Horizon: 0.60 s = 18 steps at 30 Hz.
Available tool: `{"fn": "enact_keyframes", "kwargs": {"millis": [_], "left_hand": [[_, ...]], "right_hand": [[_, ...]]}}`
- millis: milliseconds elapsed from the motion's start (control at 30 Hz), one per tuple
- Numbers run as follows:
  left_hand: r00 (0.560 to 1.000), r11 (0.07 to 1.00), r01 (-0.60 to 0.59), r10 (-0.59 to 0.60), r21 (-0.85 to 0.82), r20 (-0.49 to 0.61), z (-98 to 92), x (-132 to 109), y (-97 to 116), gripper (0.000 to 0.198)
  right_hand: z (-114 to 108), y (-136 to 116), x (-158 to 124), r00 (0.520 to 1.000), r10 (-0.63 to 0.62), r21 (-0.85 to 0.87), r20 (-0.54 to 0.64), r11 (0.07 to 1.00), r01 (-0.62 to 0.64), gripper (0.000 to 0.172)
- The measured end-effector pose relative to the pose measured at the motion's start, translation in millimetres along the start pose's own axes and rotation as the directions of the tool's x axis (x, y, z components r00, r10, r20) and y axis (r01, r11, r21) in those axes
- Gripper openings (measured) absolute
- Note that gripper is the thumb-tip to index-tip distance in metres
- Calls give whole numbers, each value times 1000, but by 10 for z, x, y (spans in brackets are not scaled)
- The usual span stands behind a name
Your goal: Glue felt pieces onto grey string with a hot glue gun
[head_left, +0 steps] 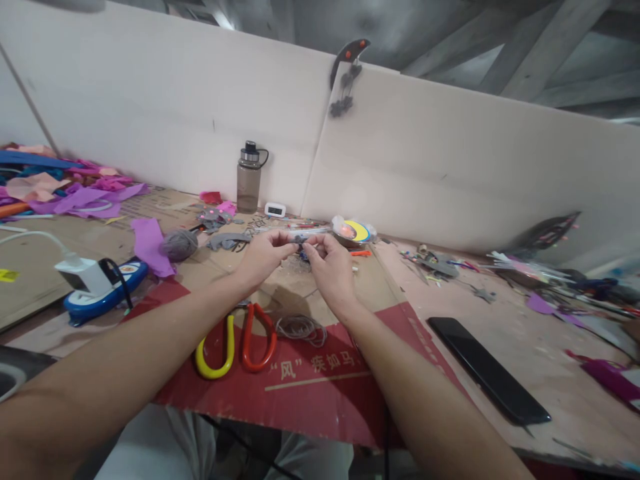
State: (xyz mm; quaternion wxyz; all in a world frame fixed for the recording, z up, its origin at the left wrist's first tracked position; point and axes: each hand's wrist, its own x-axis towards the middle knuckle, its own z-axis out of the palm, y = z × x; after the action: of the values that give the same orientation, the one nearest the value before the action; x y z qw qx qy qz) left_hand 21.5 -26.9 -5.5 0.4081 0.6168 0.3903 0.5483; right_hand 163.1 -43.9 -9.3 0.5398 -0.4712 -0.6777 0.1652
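Note:
Both of my hands meet above the middle of the cardboard-covered table. My left hand and my right hand each pinch a small dark piece held between their fingertips; it is too small to name. Below my wrists lie scissors with a yellow handle and a red handle, and beside them a coil of thin grey wire.
A grey water bottle stands by the white back panel. Purple and pink felt scraps pile at the left, with a ball of grey yarn. A white charger on a blue device sits left. A black phone lies right.

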Motion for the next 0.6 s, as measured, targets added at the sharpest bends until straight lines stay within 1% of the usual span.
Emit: {"fn": "enact_keyframes", "kwargs": {"millis": [200,333,600], "left_hand": [[1000,999,-2,3,-52,24,2,-1,-16,16],[1000,998,5,-4,-63,20,12,-11,6,17],[999,997,6,-3,-83,37,34,-10,4,16]], "right_hand": [[1,27,19,1000,-7,-47,-2,999,6,17],[1,37,21,1000,-10,-75,-9,997,10,19],[1,39,7,1000,-20,-85,-19,996,18,21]]}}
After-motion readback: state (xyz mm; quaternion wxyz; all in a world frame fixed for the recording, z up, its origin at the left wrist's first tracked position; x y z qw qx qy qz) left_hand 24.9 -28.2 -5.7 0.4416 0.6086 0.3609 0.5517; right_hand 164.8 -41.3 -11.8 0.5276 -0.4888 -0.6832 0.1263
